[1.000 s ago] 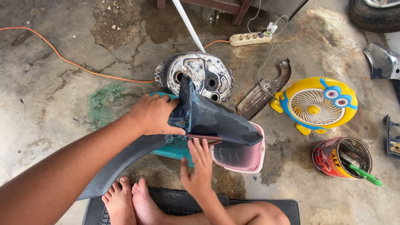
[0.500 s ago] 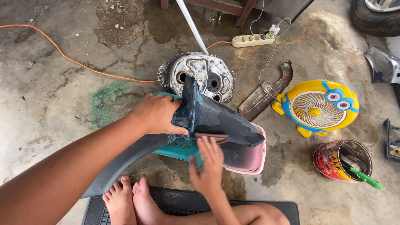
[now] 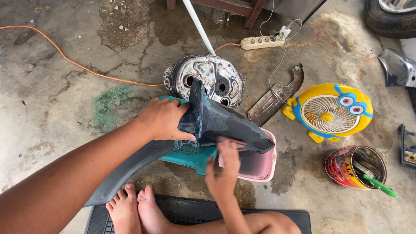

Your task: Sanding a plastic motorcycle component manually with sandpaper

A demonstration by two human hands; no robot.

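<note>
Stained concrete floor fills the frame. At centre, your left hand clamps the dark plastic panel, whose long axis runs lower left to centre right. Your right hand, just below it, presses a thin strip, perhaps sandpaper, against the panel's lower edge.

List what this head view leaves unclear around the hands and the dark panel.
- Right hand: what its fingertips press is too thin to identify.
- Teal object: mostly hidden under the dark panel.
- Left hand: fingertips hidden behind the panel.
- Pink tub: contents hidden.
</note>
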